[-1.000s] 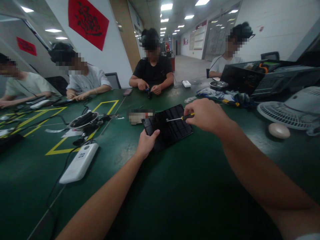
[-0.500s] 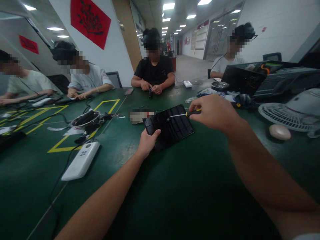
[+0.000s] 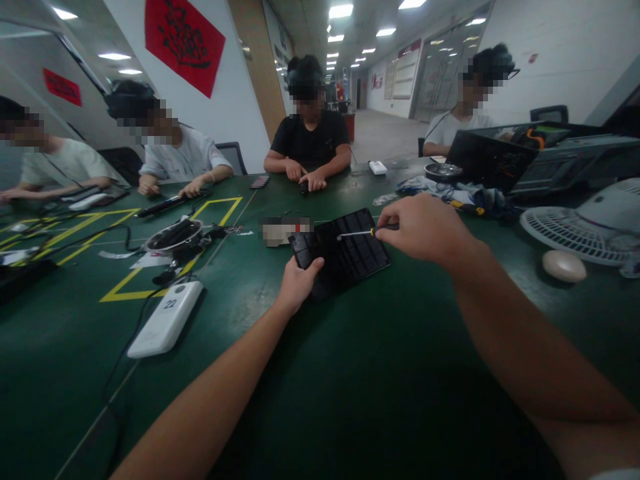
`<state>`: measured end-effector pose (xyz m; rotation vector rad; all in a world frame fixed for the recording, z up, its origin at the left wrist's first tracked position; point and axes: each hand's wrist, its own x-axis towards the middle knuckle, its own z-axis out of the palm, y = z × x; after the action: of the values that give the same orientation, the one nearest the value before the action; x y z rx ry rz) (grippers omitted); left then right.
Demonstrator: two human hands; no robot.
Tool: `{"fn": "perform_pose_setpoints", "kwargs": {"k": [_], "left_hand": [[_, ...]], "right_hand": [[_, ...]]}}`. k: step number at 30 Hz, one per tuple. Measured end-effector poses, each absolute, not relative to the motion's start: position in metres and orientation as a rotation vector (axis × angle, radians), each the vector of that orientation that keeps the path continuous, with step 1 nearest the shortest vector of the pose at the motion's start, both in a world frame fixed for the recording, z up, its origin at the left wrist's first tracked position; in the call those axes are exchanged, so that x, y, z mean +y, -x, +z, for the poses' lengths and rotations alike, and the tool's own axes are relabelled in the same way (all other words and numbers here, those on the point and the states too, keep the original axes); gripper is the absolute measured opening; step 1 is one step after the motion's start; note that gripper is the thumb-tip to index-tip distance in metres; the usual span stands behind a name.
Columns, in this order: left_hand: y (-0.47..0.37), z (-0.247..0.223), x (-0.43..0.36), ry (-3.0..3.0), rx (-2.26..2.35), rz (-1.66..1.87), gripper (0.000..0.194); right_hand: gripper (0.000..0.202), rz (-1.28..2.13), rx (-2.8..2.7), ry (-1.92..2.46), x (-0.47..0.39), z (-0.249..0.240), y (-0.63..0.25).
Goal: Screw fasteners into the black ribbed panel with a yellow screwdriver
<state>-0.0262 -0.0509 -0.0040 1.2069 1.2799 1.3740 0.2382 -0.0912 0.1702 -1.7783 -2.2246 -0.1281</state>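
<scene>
My left hand [image 3: 299, 283] grips the near left corner of a flat black tray-like panel [image 3: 363, 257], thumb on top and fingers hidden beneath. Its dark, glossy face is marked off into rectangles. In my right hand [image 3: 425, 227] is a screwdriver [image 3: 357, 233] with a yellow and black handle, pinched between thumb and fingers and held nearly level over the panel. At the tip of its shaft shows a small pale round spot [image 3: 339, 238], too small to name. Just behind the panel lies a beige object [image 3: 277, 233], partly blurred out.
To the left lie a white power bank [image 3: 167, 319] marked 22 and a metal bowl [image 3: 175, 237] with dark parts. On the right are a white fan grille [image 3: 560, 233], a pale mouse-like object [image 3: 564, 265] and a computer case [image 3: 575, 160]. Several people sit across the green table [image 3: 320, 400].
The view has shifted slightly. My hands keep their hold on the panel and screwdriver, whose tip stays at the pale spot. The person opposite has lowered and flattened a hand.
</scene>
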Motion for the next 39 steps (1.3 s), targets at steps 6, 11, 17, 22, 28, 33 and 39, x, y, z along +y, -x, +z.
{"fn": "perform_pose_setpoints", "kwargs": {"k": [6, 11, 17, 22, 28, 33, 39], "left_hand": [[0.0258, -0.0039, -0.0511, -1.202, 1.288, 1.368, 0.051], [0.0236, 0.0009, -0.0542, -1.194, 1.28, 1.371, 0.048], [0.0234, 0.0024, -0.0548, -1.191, 1.288, 1.366, 0.049], [0.023, 0.0021, -0.0546, -1.215, 1.282, 1.373, 0.049], [0.0239, 0.0008, -0.0543, -1.218, 1.298, 1.366, 0.049], [0.0242, 0.0001, -0.054, -1.205, 1.304, 1.365, 0.049], [0.0245, 0.0005, -0.0542, -1.224, 1.301, 1.368, 0.052]], "right_hand": [[0.028, -0.075, -2.234, 1.82, -0.0898, 0.1699, -0.2372], [0.027, -0.062, -2.232, 1.812, -0.0902, 0.1688, -0.2377], [0.026, -0.077, -2.245, 1.839, -0.0895, 0.1682, -0.2373], [0.027, -0.074, -2.244, 1.847, -0.0889, 0.1677, -0.237], [0.031, -0.053, -2.243, 1.9, -0.0901, 0.1685, -0.2359], [0.028, -0.032, -2.256, 1.85, -0.089, 0.1669, -0.2374], [0.025, 0.018, -2.288, 1.779, -0.0885, 0.1656, -0.2385]]}}
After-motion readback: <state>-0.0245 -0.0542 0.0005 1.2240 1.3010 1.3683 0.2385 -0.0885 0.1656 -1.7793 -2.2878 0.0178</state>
